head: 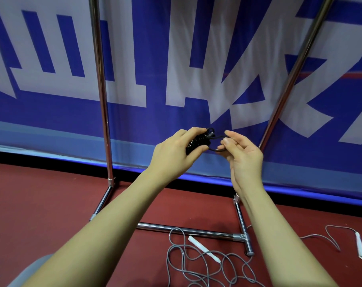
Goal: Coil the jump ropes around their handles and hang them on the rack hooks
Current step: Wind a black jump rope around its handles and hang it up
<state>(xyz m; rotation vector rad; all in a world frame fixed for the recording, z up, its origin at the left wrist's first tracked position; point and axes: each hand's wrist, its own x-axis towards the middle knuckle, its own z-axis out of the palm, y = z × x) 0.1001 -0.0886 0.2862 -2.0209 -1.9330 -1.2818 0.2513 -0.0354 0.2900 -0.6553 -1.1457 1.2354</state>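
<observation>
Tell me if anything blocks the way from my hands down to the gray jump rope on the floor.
Nothing visible does. The gray jump rope lies loose on the red floor beside the rack's base bar. But both hands are busy with the black rope.

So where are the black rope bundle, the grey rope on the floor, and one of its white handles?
black rope bundle (pixel 197 142): head view, coiled middle, gripped by the left hand.
grey rope (pixel 183 258): head view, a loose loop on the floor.
white handle (pixel 204 249): head view, middle of its shaft.
</observation>
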